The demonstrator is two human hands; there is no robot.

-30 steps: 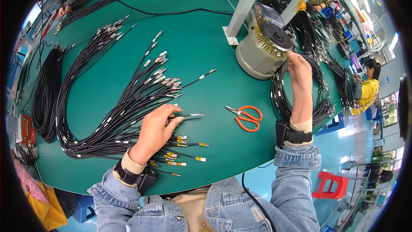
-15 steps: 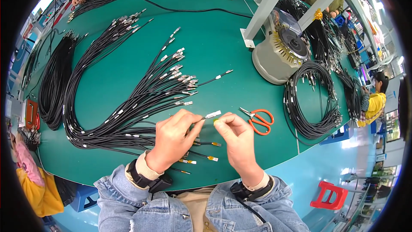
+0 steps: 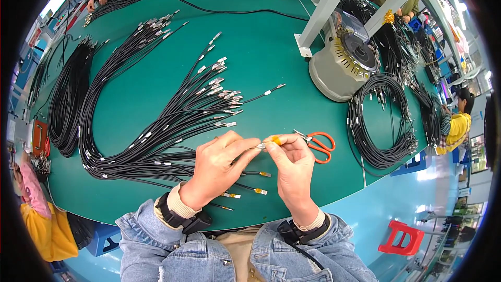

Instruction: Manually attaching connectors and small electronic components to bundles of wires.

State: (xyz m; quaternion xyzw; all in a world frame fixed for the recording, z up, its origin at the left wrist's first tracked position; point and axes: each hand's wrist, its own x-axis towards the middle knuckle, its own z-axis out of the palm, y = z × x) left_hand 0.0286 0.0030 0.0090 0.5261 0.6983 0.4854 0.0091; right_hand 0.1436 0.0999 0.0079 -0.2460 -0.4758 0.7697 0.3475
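My left hand (image 3: 222,169) is closed, pinching the end of a black cable near its silvery connector (image 3: 260,147). Against that connector sits the closed right hand (image 3: 293,175), with a small piece of yellow tape (image 3: 275,140) between thumb and fingers. The fingertips of both hands almost meet, hiding part of the connector. Left of them a large bundle of black cables (image 3: 125,159) curves across the table, its white-tagged ends fanned out. Under my hands lie several cable ends with yellow wraps (image 3: 261,191). Scissors with orange handles (image 3: 327,151) lie just beyond my right hand.
On the green table (image 3: 282,42), a grey round machine (image 3: 329,73) stands beside a metal frame leg (image 3: 323,15). A coiled cable bundle (image 3: 355,138) lies at right, another bundle (image 3: 68,104) at left. Other people work around the table. A red stool (image 3: 401,238) stands on the floor.
My right hand has brought the yellow tape up against the connector, which my left hand still holds. The hands are closer together, and the connector is now mostly covered by fingers.
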